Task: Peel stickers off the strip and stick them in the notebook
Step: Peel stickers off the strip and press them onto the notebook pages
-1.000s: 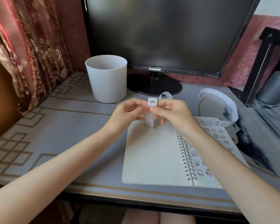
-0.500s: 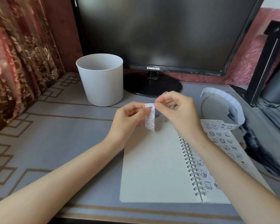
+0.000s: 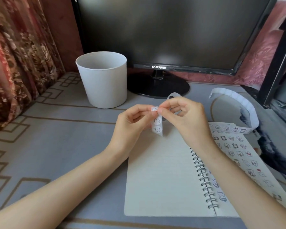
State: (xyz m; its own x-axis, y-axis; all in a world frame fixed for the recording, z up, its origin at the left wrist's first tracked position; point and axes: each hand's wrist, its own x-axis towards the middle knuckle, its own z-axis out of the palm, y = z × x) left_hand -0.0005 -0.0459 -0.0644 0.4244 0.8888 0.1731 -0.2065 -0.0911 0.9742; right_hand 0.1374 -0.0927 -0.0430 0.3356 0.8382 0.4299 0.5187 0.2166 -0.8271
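While the narrow white paper strip of little cartoon stickers (image 3: 157, 126) hangs just above the top edge of the open white spiral-bound notebook (image 3: 158, 176), peeling looks to be the step in hand. The left hand (image 3: 132, 124) pinches the strip near its top, and the right hand (image 3: 185, 118) nips a corner of the topmost sticker (image 3: 155, 109) between thumb and forefinger, other fingers curled in. Next, I'd judge, a slow pull frees it for the page.

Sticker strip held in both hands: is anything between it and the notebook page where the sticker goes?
Nothing visible. The sticker strip hangs over the bare left page of the notebook; only a curled strip overlaps the right page's far corner.
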